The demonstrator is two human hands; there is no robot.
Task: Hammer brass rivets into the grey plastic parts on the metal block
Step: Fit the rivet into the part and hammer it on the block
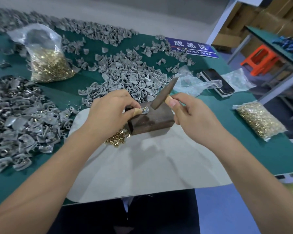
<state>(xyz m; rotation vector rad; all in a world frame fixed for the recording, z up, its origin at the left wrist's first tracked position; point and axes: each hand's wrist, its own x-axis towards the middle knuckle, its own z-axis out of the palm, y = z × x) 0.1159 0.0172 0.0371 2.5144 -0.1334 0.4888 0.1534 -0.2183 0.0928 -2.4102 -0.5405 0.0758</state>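
Note:
A dark metal block (152, 119) sits on a white cloth (142, 162) in the middle of the green bench. On its top left corner lies a grey plastic part (146, 110) with a brass rivet (143, 109) standing in it. My left hand (110, 110) pinches that part, a bandage on the thumb tip. My right hand (191, 112) grips the wooden handle of a hammer (165, 93), whose dark head hangs tilted just above the block, right of the rivet. Loose brass rivets (117, 138) lie heaped at the block's left foot.
Grey plastic parts lie in heaps behind the block (128, 76) and at the left (20, 122). Bags of rivets stand at the back left (47, 58) and at the right edge (260, 119). A phone (218, 82), crumpled plastic and a blue sign (191, 46) lie at the back right.

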